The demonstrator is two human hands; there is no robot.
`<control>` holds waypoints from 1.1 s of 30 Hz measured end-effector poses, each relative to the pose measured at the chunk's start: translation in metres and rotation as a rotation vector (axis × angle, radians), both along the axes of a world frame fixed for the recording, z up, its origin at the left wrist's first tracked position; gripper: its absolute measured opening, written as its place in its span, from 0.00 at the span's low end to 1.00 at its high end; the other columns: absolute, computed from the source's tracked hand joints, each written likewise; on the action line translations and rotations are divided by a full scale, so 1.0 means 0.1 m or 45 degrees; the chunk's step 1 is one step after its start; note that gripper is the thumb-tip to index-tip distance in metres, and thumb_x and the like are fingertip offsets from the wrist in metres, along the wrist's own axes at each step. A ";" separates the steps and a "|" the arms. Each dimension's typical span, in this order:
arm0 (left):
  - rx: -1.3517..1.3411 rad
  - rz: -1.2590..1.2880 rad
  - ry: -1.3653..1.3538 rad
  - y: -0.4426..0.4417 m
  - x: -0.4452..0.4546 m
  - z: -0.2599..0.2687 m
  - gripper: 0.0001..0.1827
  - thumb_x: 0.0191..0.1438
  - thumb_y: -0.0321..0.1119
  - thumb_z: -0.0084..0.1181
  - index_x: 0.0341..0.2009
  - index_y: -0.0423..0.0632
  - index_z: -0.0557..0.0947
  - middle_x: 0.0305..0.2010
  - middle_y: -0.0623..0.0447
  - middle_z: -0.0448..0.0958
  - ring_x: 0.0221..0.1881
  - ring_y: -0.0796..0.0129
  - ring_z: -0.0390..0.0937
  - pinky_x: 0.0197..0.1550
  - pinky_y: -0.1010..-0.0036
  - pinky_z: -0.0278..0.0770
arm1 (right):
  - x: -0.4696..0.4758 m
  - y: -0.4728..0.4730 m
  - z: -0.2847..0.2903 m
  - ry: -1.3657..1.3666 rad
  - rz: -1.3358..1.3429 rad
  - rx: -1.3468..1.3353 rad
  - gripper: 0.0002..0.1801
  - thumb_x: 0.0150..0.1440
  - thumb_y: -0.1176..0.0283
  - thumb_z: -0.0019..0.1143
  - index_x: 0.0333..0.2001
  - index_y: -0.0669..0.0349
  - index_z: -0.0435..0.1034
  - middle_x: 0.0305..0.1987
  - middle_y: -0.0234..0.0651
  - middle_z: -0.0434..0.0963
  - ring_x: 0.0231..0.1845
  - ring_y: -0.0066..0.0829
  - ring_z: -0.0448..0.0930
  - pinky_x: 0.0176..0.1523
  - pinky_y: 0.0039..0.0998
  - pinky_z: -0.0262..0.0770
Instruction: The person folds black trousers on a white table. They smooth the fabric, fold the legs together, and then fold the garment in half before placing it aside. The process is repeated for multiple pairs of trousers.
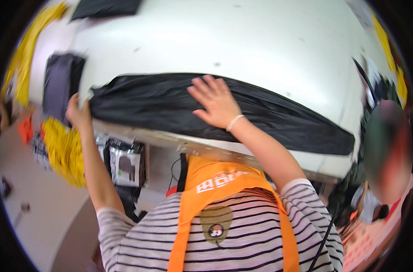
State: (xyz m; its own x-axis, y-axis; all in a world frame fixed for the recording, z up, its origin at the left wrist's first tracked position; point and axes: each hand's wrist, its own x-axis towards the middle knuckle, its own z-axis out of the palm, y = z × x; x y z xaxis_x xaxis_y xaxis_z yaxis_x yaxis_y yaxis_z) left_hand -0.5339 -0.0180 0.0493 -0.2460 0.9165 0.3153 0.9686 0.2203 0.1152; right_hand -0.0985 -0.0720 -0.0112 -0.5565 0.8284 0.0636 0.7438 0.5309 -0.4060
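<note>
A long piece of folded black fabric [165, 102] lies lengthwise along the near edge of a white table [254, 40]. My right hand [216, 102] rests palm down on its middle, fingers spread, with a pale band on the wrist. At the fabric's left end is my left hand [78, 112], thumb and fingers apart around a gap; whether it pinches the fabric's edge is unclear. Just beyond that hand lies a folded dark bundle [61, 85], purplish-grey and black.
Another black folded piece [106, 8] lies at the table's far left. Yellow fabric [65, 153] hangs beside the table's left end, near packaged goods [126, 165] below the edge. Dark garments [386, 88] and a blurred person [388, 151] are at the right.
</note>
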 end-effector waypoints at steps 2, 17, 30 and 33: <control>0.331 -0.258 -0.078 0.02 0.76 0.08 0.18 0.50 0.34 0.60 0.45 0.40 0.78 0.45 0.46 0.77 0.46 0.53 0.74 0.50 0.66 0.69 | 0.03 -0.01 -0.04 0.075 -0.022 0.009 0.38 0.52 0.50 0.51 0.65 0.47 0.54 0.71 0.33 0.51 0.72 0.42 0.47 0.70 0.50 0.39; -0.325 -0.890 0.145 -0.57 2.91 -0.76 0.41 0.57 0.56 0.39 0.67 0.43 0.51 0.72 0.46 0.45 0.72 0.55 0.41 0.67 0.50 0.35 | 3.85 -1.71 0.10 -0.375 -0.899 -0.135 0.39 0.50 0.57 0.56 0.65 0.50 0.54 0.72 0.39 0.46 0.73 0.41 0.44 0.70 0.51 0.35; -0.281 -0.621 0.467 -0.39 3.45 -0.52 0.37 0.58 0.47 0.46 0.66 0.41 0.52 0.71 0.44 0.47 0.70 0.52 0.45 0.67 0.51 0.41 | 5.86 -2.50 0.10 -0.282 -1.492 0.436 0.22 0.55 0.71 0.51 0.54 0.64 0.65 0.60 0.48 0.66 0.61 0.45 0.64 0.63 0.39 0.55; -0.257 -0.947 0.113 -0.84 4.38 -0.42 0.39 0.47 0.37 0.59 0.64 0.49 0.61 0.69 0.48 0.53 0.71 0.55 0.47 0.68 0.53 0.39 | 5.03 -3.09 0.07 0.928 -2.088 -0.205 0.12 0.62 0.67 0.46 0.42 0.65 0.70 0.35 0.33 0.76 0.36 0.23 0.76 0.43 0.25 0.73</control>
